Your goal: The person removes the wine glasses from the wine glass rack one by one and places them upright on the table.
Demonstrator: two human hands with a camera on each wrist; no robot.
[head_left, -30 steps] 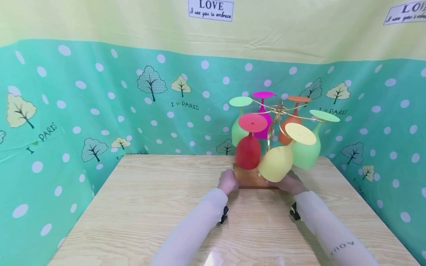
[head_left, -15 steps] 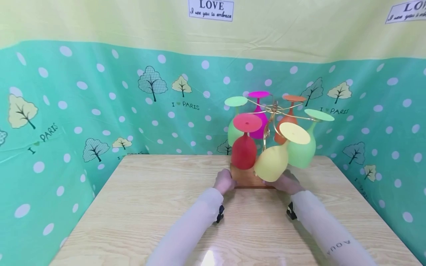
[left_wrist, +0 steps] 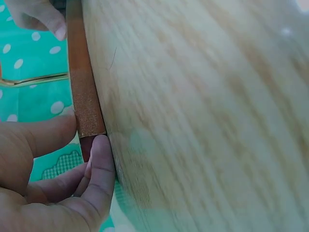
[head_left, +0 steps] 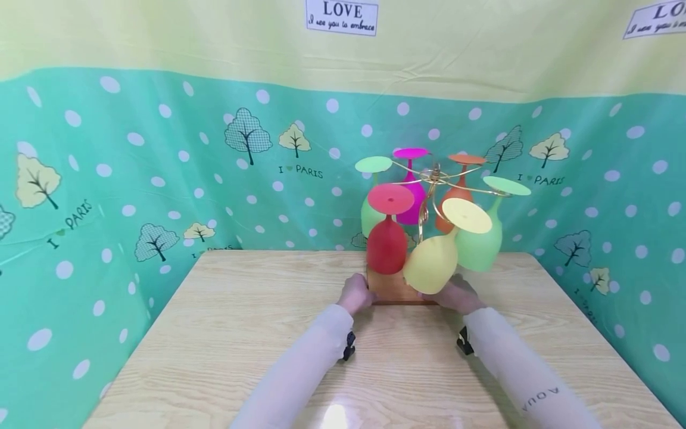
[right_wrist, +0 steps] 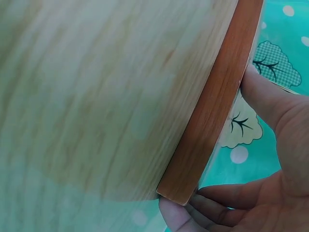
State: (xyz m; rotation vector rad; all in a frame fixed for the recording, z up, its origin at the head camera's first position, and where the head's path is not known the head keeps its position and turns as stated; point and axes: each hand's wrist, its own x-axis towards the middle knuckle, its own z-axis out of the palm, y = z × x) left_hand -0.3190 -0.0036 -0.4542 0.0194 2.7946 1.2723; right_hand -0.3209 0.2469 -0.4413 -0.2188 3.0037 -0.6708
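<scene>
Both hands hold the wooden base [head_left: 390,291] of a wine glass rack. My left hand [head_left: 356,293] grips its left end, thumb on the top face and fingers curled at the end, as the left wrist view shows. My right hand [right_wrist: 275,159] grips the other end, thumb on top and fingertips tucked under the corner. From the gold metal stand [head_left: 435,175] several stemmed glasses hang upside down: a red glass [head_left: 387,251], a yellow glass [head_left: 432,266] tilted in front, a magenta glass [head_left: 414,210], an orange glass [head_left: 454,206] and green ones on both sides.
The rack is near the back of a light wood-grain table [head_left: 257,333]. Right behind that edge hangs a teal and yellow curtain [head_left: 182,149] printed with dots and trees, continuing along both sides. Light-coloured sleeves [head_left: 300,366] cover the forearms.
The rack with its glasses has shifted a little to the left along the table. Both hands have moved with it, keeping their grip on the base.
</scene>
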